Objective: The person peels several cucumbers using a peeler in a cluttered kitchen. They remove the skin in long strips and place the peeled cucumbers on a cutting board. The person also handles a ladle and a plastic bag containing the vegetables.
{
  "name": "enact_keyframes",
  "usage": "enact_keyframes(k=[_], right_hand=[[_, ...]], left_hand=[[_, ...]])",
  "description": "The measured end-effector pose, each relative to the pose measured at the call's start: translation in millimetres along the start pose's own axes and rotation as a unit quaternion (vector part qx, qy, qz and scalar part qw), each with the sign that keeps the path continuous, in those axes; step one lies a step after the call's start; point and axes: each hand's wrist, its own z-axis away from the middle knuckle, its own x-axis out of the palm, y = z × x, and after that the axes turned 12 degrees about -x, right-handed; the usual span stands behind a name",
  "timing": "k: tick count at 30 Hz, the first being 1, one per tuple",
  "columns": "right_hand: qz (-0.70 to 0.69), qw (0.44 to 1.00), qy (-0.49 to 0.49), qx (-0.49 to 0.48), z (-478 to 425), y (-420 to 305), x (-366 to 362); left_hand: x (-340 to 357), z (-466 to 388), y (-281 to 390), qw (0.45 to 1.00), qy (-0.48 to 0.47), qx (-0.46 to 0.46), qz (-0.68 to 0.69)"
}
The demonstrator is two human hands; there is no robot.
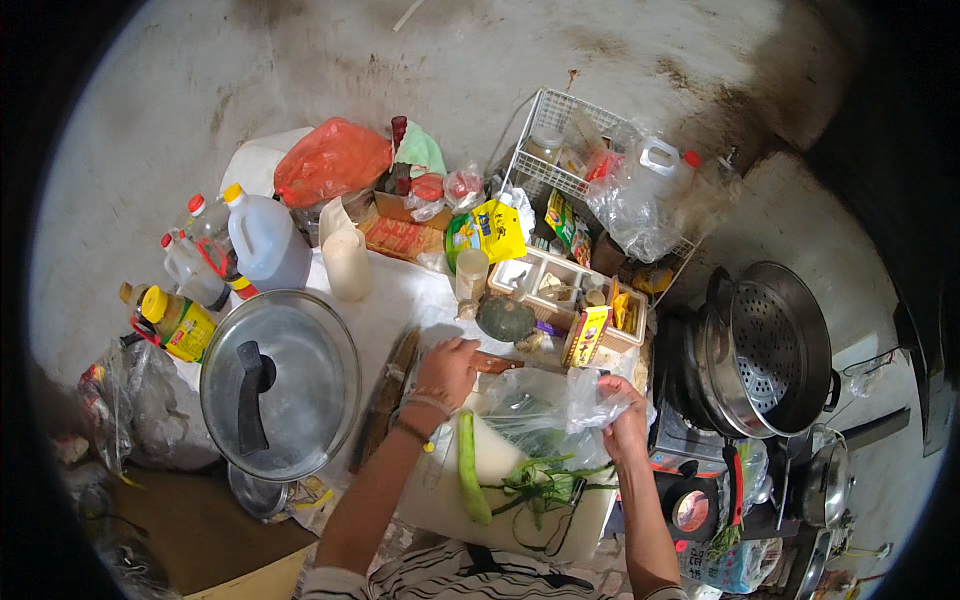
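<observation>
My right hand point(624, 416) grips the gathered edge of a clear plastic bag point(532, 397), which lies over the upper part of a white cutting board point(435, 499). My left hand point(448, 371) is at the brown handle of a knife point(495, 363); the hand's far side hides whether its fingers close on the handle. On the board, a long pale green vegetable point(470, 472) lies beside a tangle of green stems point(541, 484). A dark green squash point(505, 319) sits just beyond the knife handle.
A large glass pan lid point(281, 382) stands at the left, near oil and liquid bottles point(266, 236). Behind are a compartmented seasoning box point(551, 281) and a white wire rack point(551, 174). At the right, a steamer pot point(780, 349) is on a stove.
</observation>
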Motion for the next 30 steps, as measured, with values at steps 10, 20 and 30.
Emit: enact_keyframes(k=[10, 20, 30], right_hand=[[-0.028, 0.997, -0.076, -0.012, -16.4, -56.0, 44.7], [-0.096, 0.988, -0.121, -0.016, -17.9, -70.8, 99.6], [-0.03, 0.942, -0.329, -0.067, -69.4, -41.6, 180.8]], left_hand=[[19.7, -45.6, -28.4, 0.983, -0.143, 0.055, -0.104], [-166.5, -0.7, -5.1, 0.946, 0.18, 0.141, -0.231], [-302.4, 119.0, -13.7, 0.929, 0.351, -0.092, -0.078]])
